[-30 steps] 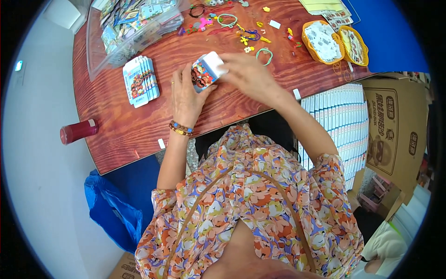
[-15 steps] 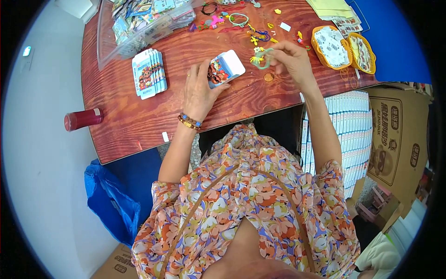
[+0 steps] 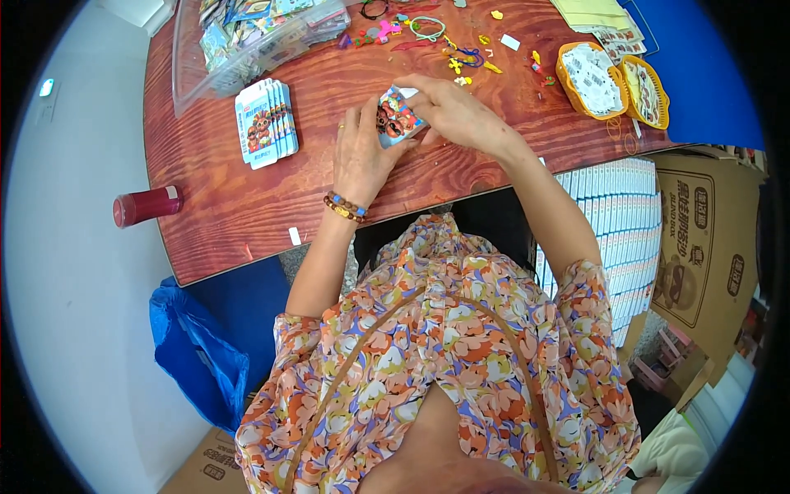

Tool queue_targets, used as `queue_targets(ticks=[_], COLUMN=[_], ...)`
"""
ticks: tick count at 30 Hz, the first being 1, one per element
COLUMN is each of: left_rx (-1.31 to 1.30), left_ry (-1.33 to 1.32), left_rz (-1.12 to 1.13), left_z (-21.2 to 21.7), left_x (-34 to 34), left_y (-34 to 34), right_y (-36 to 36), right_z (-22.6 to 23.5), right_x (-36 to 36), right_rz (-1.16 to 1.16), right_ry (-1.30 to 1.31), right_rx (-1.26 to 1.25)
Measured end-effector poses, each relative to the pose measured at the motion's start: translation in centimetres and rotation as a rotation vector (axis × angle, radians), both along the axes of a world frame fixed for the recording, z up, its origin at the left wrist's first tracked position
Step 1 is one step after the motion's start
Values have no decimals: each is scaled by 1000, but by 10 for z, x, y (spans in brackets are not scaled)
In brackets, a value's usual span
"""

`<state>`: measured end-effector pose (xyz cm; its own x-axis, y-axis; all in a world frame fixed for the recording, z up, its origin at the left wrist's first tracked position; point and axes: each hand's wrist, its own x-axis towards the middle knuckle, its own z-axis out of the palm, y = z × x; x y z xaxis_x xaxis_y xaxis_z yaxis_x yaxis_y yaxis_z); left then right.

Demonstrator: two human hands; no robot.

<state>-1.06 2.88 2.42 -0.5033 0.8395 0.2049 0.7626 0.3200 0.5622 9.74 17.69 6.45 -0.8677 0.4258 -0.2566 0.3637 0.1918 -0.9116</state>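
Note:
A small printed cardboard box [image 3: 398,118], blue and white with red cartoon figures, is held tilted over the table between my two hands. My left hand [image 3: 362,148] wraps its left side and lower edge, thumb along the bottom. Over the box's upper right end lies my right hand [image 3: 451,111], its fingers bent against the end flap, partly covering it. The green ring-shaped bracelet is out of sight; whether it is inside the box or under my fingers does not show. Left of my hands, several flat boxes of the same print [image 3: 265,123] lie overlapping in a stack.
A clear plastic bin [image 3: 239,70] of colourful packets stands at the far left. Small trinkets [image 3: 424,31] lie scattered behind my hands. Two yellow baskets [image 3: 621,109] sit at the right. A red cylindrical cup [image 3: 148,206] is by the table's left edge; packed white boxes [image 3: 613,222] are below right.
My right hand has moved left from beside the box onto its open end. The green bracelet it held has gone out of view. My left hand still holds the box.

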Motion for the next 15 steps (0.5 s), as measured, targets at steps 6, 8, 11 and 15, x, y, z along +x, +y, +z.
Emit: queue_targets(ticks=[6,8,11,15], left_rx=[38,87,113,103], left_ry=[-13,-1,-29,-9], left_rz=[74,65,75,74], left_z=[-1,-1,2,-3], left_x=[-4,-8,-9,-5], left_y=[-8,-8,-7,-7], right_y=[41,57,48,41], right_z=[4,-17,-50,-67], right_x=[31,43,49,46], right_rz=[-298,-206,-82,-120], right_ry=[374,128,-38,-9], right_rx=[-90,242,664,804])
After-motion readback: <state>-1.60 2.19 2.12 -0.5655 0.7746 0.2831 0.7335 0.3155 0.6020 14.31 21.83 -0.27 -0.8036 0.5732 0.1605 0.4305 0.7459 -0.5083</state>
